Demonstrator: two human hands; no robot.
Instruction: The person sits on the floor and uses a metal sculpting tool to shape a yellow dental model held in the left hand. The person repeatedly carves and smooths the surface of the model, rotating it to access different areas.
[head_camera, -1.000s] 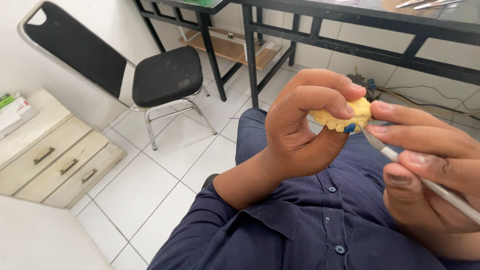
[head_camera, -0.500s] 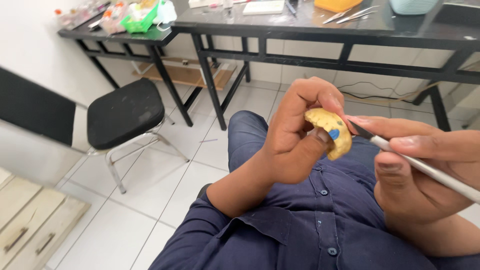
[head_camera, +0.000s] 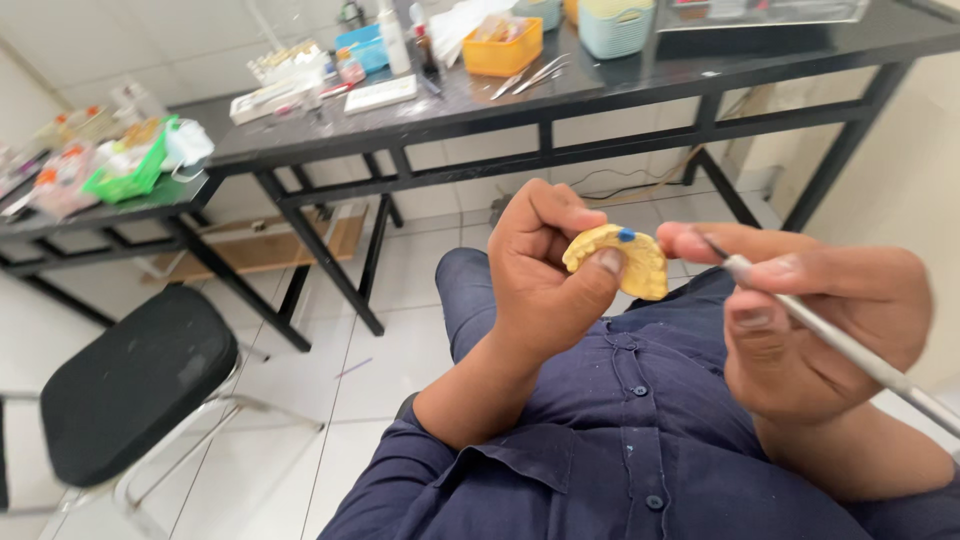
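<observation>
My left hand (head_camera: 545, 275) grips a yellow arch-shaped dental cast (head_camera: 632, 262) between thumb and fingers, held up over my lap. A small blue blob (head_camera: 626, 235) sits on the cast's top edge. My right hand (head_camera: 815, 320) holds a thin metal instrument (head_camera: 850, 345) like a pen, its fine tip just right of the cast, close to the blue blob. Whether the tip touches the cast is unclear. I wear a dark blue buttoned shirt (head_camera: 620, 450).
A black metal-framed table (head_camera: 560, 110) stands ahead, carrying an orange box (head_camera: 503, 47), a pale blue basket (head_camera: 615, 25), bottles and tools. A lower table on the left bears a green basket (head_camera: 130, 172). A black chair (head_camera: 120, 385) is at lower left on white floor tiles.
The view has swung upward and left, showing more of the tabletops. The cast has turned in my left hand so its arch faces up. My right hand stays beside it with the instrument.
</observation>
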